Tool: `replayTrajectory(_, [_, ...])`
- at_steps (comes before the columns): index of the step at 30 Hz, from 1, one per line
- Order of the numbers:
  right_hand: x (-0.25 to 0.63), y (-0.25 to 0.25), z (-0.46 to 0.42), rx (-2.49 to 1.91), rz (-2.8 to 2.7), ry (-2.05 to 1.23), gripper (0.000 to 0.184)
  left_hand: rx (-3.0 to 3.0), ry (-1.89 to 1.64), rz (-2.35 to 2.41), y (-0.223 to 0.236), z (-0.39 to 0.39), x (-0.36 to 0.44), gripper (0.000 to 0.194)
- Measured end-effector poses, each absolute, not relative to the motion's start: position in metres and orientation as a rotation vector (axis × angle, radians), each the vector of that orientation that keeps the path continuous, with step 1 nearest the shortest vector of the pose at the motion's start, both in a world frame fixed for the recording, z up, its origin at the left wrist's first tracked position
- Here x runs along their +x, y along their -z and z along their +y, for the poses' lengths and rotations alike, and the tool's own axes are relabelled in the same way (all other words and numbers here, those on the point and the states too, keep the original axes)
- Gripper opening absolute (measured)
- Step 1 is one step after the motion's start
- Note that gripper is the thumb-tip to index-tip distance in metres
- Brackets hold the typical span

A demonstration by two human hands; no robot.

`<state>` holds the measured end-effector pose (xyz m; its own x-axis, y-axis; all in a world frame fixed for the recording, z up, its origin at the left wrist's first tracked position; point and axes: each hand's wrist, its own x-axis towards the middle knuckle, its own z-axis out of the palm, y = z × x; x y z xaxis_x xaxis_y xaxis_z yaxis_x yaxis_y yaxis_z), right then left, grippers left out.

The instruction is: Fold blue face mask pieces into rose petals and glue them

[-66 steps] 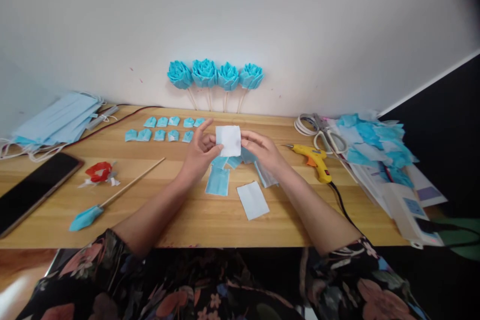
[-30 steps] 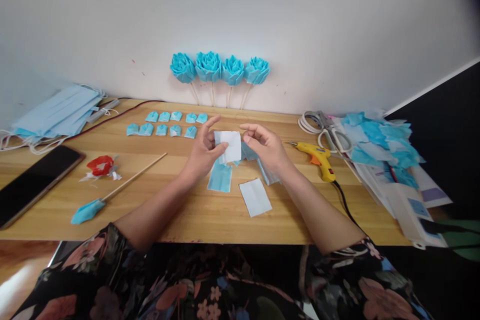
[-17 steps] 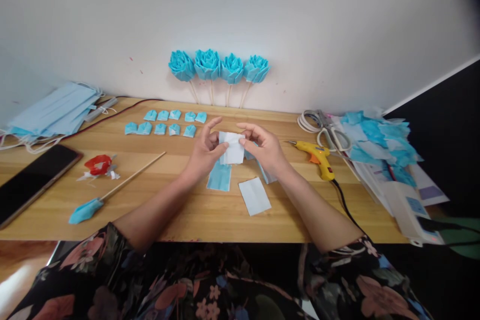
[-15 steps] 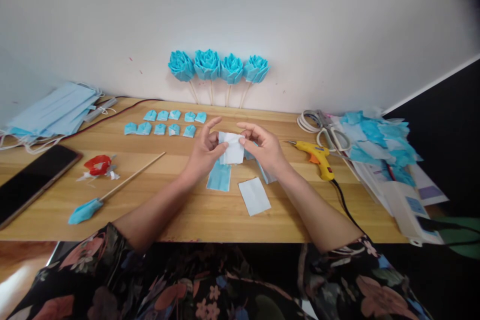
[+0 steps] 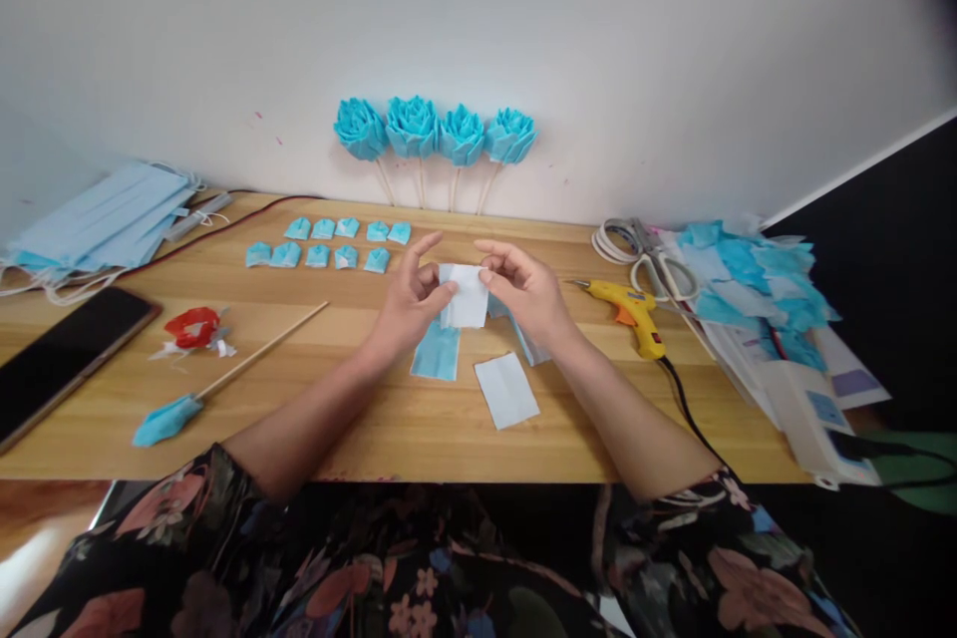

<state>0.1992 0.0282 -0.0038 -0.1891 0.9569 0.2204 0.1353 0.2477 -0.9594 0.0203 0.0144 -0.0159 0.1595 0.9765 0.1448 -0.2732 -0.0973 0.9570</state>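
Note:
A small white square of mask fabric (image 5: 467, 303) is stretched upright between my two hands above the wooden table. My left hand (image 5: 413, 297) pinches its left edge between thumb and index finger. Its right edge is pinched by my right hand (image 5: 524, 291). Beneath them lie a blue fabric piece (image 5: 435, 353) and another piece, partly hidden by my right hand. A loose pale square (image 5: 506, 391) rests nearer to me. Several folded blue petals (image 5: 317, 256) are set out in two rows to the left.
Blue fabric flowers (image 5: 414, 127) on sticks lean against the wall. On the right are a yellow glue gun (image 5: 632, 314), scissors (image 5: 664, 276), tape (image 5: 614, 241) and fabric scraps (image 5: 755, 269). Masks (image 5: 101, 219), a phone (image 5: 64, 359), red tape (image 5: 194, 327) and a stick with a blue bud (image 5: 168, 421) lie left.
The fabric's top edge now looks flatter, and the left fingertips have shifted very slightly. Both hands still pinch the square in nearly the same place.

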Motion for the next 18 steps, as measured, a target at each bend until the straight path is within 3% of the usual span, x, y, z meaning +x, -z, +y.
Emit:
replayTrajectory(7, [0.1964,0.0036,0.0257,-1.065,-1.593,-1.062,0.038,1.173,-1.316,0.851,0.0138,0.0158,0.0191,0.07])
replayTrajectory(18, [0.2007,0.0026,0.0296,-1.085,-1.484,-1.089,0.04,1.196,-1.393,0.816,0.0174,0.0184,0.0188,0.061])
